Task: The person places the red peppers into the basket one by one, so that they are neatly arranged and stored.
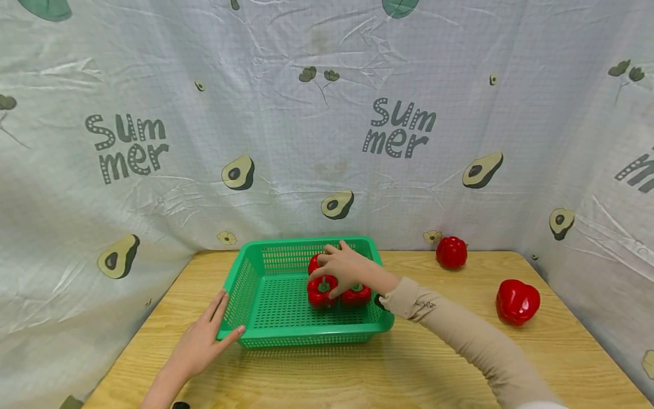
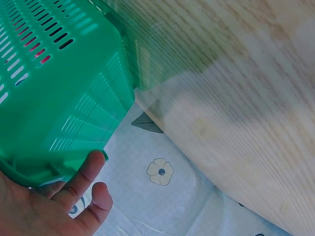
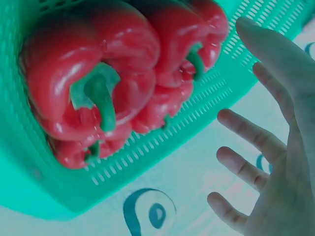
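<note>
A green plastic basket (image 1: 306, 331) with slotted walls stands on the table. Several red bell peppers (image 1: 322, 292) with green stems lie bunched at its right end; the right wrist view shows these peppers (image 3: 91, 83) close up. My right hand (image 1: 344, 270) hovers over them with spread fingers, apart from the peppers in the right wrist view, where the hand (image 3: 275, 162) holds nothing. At the basket's front left corner, my left hand (image 1: 201, 335) rests against the rim with fairly straight fingers. The left wrist view shows that hand (image 2: 54, 209) touching the basket's outer edge.
Two more red bell peppers lie on the wooden table (image 1: 434, 352) to the right: one pepper (image 1: 452, 253) at the back, another pepper (image 1: 518, 302) nearer the right edge. A printed sheet (image 1: 286, 142) hangs behind the table and along its sides.
</note>
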